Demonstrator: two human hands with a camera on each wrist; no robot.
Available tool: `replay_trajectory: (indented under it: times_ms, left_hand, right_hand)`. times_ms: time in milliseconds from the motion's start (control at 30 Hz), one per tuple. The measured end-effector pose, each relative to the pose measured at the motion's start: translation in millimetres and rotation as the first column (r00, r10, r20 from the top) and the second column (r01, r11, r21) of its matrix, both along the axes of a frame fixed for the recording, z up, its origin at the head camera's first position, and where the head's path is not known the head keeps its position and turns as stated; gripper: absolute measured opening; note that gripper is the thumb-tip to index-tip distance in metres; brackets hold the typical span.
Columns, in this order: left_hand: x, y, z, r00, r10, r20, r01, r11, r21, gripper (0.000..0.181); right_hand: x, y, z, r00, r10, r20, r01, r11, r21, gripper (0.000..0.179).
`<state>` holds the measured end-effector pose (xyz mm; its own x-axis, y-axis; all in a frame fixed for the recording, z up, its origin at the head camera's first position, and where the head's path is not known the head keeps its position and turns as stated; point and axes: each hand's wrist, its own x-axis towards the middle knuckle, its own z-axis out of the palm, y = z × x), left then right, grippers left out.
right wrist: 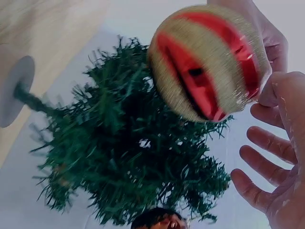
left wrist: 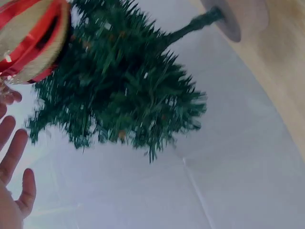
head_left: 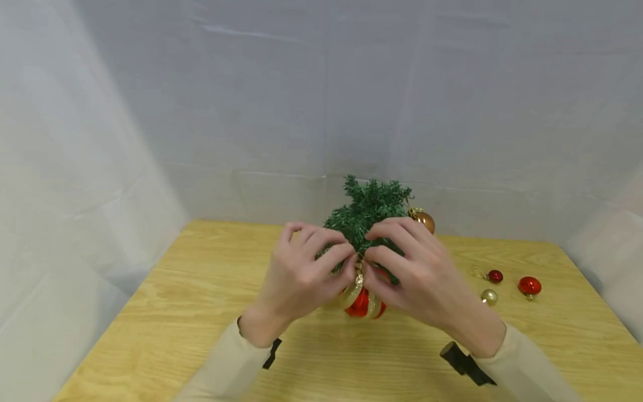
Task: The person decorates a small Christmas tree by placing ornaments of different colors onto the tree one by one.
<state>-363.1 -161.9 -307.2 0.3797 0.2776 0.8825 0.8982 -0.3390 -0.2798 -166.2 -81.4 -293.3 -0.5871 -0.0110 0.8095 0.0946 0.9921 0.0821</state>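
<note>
A large red bauble with glittery gold stripes [head_left: 363, 304] hangs below my two hands, in front of a small green artificial Christmas tree [head_left: 369, 204]. My left hand [head_left: 311, 265] and right hand [head_left: 414, 268] meet above the bauble, thumb and forefinger of each pinching at its hanging loop. In the right wrist view, the bauble [right wrist: 209, 62] has its cap end by the fingertips of my right hand [right wrist: 281, 143]. The left wrist view shows the bauble [left wrist: 33, 38] near the fingers of my left hand [left wrist: 14, 162]. The loop itself is mostly hidden by fingertips.
A copper-coloured bauble [head_left: 423, 221] hangs on the tree's right side. On the wooden table [head_left: 201, 290], to the right, lie a small dark red bauble [head_left: 495, 276], a gold bauble [head_left: 489, 296] and a red bauble [head_left: 529, 286]. Pale cloth [head_left: 301, 111] stands behind.
</note>
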Motion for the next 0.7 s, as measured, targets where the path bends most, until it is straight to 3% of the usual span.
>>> replay_trajectory:
  times_ms: [300, 700]
  left_hand:
    - [-19.6, -1.0, 13.1, 0.995, -0.064, 0.074, 0.067, 0.997, -0.046, 0.02]
    - [-38.6, 9.9, 23.2, 0.991, -0.042, 0.124, 0.06, 0.988, -0.14, 0.01]
  right_hand:
    - [-22.0, 5, 9.5, 1.0, 0.004, -0.007, -0.004, 1.0, -0.013, 0.017]
    - [-43.8, 15, 15.9, 0.995, -0.097, -0.031, 0.099, 0.993, 0.059, 0.009]
